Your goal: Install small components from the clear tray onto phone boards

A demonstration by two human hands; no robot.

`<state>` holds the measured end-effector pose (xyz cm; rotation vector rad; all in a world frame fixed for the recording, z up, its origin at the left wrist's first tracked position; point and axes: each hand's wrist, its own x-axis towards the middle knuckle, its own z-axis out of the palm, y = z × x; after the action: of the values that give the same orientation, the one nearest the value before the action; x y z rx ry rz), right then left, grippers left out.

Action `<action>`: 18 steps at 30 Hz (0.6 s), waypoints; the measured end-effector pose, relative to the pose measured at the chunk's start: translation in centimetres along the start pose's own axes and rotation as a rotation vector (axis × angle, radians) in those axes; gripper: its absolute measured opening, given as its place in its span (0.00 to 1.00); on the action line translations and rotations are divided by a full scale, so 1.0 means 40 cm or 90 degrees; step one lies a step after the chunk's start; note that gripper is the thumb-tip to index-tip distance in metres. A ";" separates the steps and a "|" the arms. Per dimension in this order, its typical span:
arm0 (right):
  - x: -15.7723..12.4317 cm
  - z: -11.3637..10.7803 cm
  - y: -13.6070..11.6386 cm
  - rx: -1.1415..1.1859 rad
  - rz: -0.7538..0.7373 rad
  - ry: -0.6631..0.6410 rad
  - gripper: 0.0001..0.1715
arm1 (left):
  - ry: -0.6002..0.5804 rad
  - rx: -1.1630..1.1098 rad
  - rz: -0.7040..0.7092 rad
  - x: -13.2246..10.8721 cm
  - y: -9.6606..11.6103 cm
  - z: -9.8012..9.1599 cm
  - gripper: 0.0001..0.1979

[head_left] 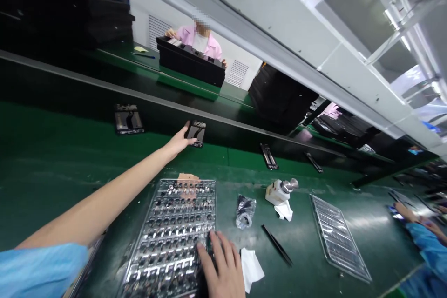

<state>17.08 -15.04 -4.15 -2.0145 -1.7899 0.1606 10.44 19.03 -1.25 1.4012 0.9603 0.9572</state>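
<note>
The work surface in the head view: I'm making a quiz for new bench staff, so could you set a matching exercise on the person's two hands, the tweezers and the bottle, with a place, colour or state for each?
Column one
1. Left hand
2. Right hand
3. Tweezers
4. Bottle

Column two
A. White, with a silver top
B. Over the right edge of a tray of small parts
C. Black, lying on the green bench
D. Gripping a dark phone-like unit

Right pairs: 1-D, 2-B, 3-C, 4-A
</note>
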 end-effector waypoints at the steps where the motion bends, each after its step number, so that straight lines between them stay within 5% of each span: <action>1: 0.014 -0.002 -0.007 -0.019 0.030 -0.015 0.39 | -0.010 0.035 0.022 -0.011 -0.004 -0.005 0.25; 6: 0.033 0.027 -0.024 -0.070 0.093 -0.005 0.37 | -0.095 0.202 0.086 -0.121 -0.044 -0.044 0.30; 11: 0.009 0.014 0.039 -0.067 -0.061 0.006 0.39 | -0.152 0.312 0.175 -0.295 -0.043 -0.065 0.24; 14: 0.020 -0.052 0.107 -0.047 0.022 0.100 0.23 | -0.236 0.412 0.277 -0.421 -0.024 -0.024 0.20; 18: 0.070 -0.134 0.200 -0.009 0.248 0.175 0.12 | -0.478 0.538 0.482 -0.555 -0.026 0.105 0.26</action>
<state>26.82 -14.17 -1.95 -2.2521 -1.2270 -0.0134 6.88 -3.23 -3.02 2.6935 0.2027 0.4095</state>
